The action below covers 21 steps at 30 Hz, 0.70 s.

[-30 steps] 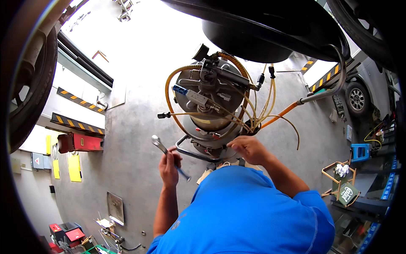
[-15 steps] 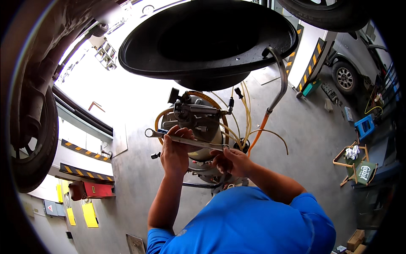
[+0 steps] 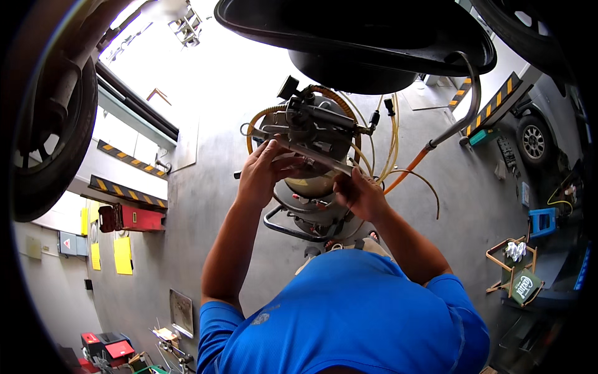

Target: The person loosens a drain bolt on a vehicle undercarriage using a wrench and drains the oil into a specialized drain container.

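Note:
A long metal ring spanner [image 3: 316, 156] slants between my two hands, its left end higher than its right. My left hand [image 3: 261, 169] grips it near the ring at the left end, thumb along the shaft and fingers behind. At the right end my right hand [image 3: 363, 194] is closed round it and hides that tip. Behind and below the spanner stands an oil drainer [image 3: 309, 187] with a round tank, yellow hoses [image 3: 393, 143] and a tubular handle. Its wide black drain pan [image 3: 349, 47] rises above, beyond my hands.
A car wheel [image 3: 59, 143] and underbody hang overhead at the left; another tyre [image 3: 529, 31] is at the upper right. A bent metal pipe [image 3: 464, 118] with an orange hose hooks on the pan. A red box [image 3: 140, 218] sits left, a folding stool [image 3: 526, 283] right.
The view has shifted, so the drainer and pan appear higher and farther right. Both hands still hold the spanner, which now slants more steeply down to the right.

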{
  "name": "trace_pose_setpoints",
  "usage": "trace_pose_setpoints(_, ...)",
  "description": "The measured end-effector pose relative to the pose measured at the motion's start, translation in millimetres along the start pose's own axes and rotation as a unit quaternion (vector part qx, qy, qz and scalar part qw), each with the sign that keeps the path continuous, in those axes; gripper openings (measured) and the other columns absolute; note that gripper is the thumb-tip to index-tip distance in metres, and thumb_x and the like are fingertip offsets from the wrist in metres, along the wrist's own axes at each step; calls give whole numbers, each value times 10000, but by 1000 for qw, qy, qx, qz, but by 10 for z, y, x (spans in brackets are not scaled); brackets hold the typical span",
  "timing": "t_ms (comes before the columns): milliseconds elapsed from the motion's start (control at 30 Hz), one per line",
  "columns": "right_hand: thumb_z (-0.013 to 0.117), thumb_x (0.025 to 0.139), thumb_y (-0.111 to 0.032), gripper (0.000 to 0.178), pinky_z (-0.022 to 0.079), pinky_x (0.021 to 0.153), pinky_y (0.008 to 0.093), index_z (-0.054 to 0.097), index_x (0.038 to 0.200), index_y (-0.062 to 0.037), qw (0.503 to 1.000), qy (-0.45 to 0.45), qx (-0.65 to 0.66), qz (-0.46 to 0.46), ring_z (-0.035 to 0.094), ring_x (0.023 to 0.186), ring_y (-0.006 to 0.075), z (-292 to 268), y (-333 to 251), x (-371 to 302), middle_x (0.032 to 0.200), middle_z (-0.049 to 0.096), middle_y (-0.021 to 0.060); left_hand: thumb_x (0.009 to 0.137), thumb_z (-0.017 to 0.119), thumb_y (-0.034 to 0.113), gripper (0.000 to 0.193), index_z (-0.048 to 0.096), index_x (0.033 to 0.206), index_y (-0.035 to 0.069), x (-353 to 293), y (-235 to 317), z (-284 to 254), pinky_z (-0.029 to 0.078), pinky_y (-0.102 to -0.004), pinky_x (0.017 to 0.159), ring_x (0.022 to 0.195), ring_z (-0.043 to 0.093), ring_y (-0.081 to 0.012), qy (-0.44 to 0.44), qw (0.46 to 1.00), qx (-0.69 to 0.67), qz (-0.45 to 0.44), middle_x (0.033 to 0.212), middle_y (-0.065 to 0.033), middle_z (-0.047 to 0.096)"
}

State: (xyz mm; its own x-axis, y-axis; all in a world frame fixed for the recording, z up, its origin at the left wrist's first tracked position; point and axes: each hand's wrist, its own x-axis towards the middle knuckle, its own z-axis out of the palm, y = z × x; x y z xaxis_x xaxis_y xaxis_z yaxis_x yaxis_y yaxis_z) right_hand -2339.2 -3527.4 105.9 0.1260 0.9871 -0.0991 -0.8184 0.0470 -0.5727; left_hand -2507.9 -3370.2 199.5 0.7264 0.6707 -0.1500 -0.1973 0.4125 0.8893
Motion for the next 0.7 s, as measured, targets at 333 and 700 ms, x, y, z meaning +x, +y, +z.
trace_pose_setpoints(333,418,951,-384,447,435,596,252,587,1010,26,998,36,-40,-11,553,689,150,-66,6,141,817,610,95,922,488,185,257,555,1096,8,-721,-289,-875,486,-259,612,720,613,-158,202,969,92,112,902,-89,606)
trace_pose_setpoints(700,462,891,-516,536,401,483,250,606,925,-1,985,74,-145,63,514,546,126,-184,2,178,697,575,49,912,508,196,216,573,1044,38,-1225,-911,-1267,480,-266,597,687,605,-162,278,959,43,42,855,-64,607)
